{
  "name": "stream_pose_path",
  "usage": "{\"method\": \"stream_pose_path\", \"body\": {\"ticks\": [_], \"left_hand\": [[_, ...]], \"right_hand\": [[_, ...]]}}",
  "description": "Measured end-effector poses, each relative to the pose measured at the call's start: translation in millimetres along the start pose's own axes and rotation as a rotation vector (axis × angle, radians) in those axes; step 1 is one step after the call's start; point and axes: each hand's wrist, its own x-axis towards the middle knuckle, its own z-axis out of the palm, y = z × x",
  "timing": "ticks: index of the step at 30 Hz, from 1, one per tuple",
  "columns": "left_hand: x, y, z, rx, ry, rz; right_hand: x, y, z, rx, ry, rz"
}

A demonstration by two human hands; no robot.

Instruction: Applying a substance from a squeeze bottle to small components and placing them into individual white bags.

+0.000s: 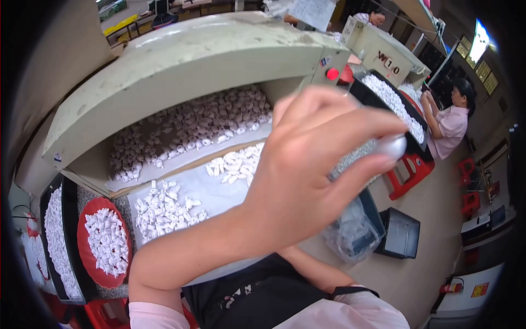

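Observation:
My left hand (pixel 298 159) is raised over the work surface, its fingers blurred by motion. Thumb and forefinger pinch a small, shiny white rounded piece (pixel 392 147); its exact kind does not show. Below the hand, loose small white pieces (pixel 164 211) lie in two groups on a white sheet (pixel 211 194). My right forearm (pixel 309 268) runs behind the left arm, which hides the right hand and whatever it may hold.
A beige machine housing (pixel 192 49) arches over many more pieces (pixel 213 118). A red dish (pixel 129 249) and black tray (pixel 87 274) stand left; another filled tray (pixel 392 104) is at right. Plastic bag (pixel 350 230) and dark bin (pixel 401 233) sit lower right. A co-worker (pixel 452 118) works at far right.

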Motion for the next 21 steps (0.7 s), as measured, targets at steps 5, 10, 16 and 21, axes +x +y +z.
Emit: {"method": "stream_pose_path", "body": {"ticks": [5,10,16,21], "left_hand": [[-91.0,-37.1,-51.4,-0.107,-0.001,-0.690],[-165.0,-25.5,-81.0,-0.337,0.371,-1.059],[-227.8,-2.5,-89.9,-0.612,0.718,-1.144],[-239.9,-7.4,-85.2,-0.581,0.657,-1.187]], "right_hand": [[13.5,-5.9,6.7,0.030,-0.124,0.143],[5.8,-13.7,4.5,0.006,-0.133,0.102],[10.4,-20.2,4.6,0.005,-0.141,0.085],[22.5,-25.6,4.4,0.071,-0.185,0.124]]}}
